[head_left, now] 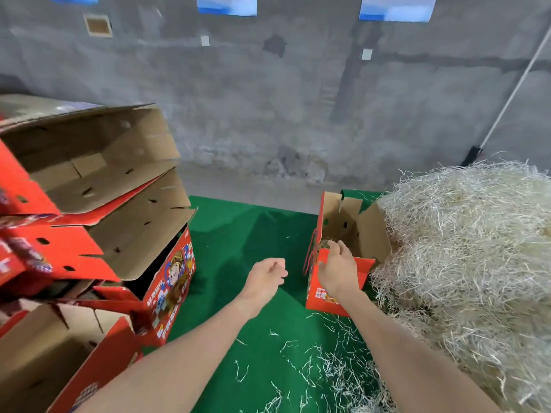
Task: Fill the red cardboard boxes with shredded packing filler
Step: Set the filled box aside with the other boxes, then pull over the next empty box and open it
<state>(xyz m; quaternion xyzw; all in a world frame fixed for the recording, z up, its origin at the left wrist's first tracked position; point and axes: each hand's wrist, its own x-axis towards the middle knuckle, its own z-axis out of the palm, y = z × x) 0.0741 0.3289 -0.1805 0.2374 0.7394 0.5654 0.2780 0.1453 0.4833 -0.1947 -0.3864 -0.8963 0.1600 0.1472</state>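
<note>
An open red cardboard box [320,302] stands on the green mat, flaps up, with a little shredded filler visible inside at its left. A big pale heap of shredded packing filler [471,251] lies right beside it. My right hand [338,271] hovers over the box's near rim with fingers relaxed and holds nothing. My left hand [265,278] hangs in the air just left of the box, fingers loosely curled, empty.
Several empty red boxes [98,222] are stacked and tilted on the left, flaps open. Loose filler strands [328,371] are scattered over the green mat [247,234]. A grey concrete wall rises behind; a white pole [512,90] leans at the right.
</note>
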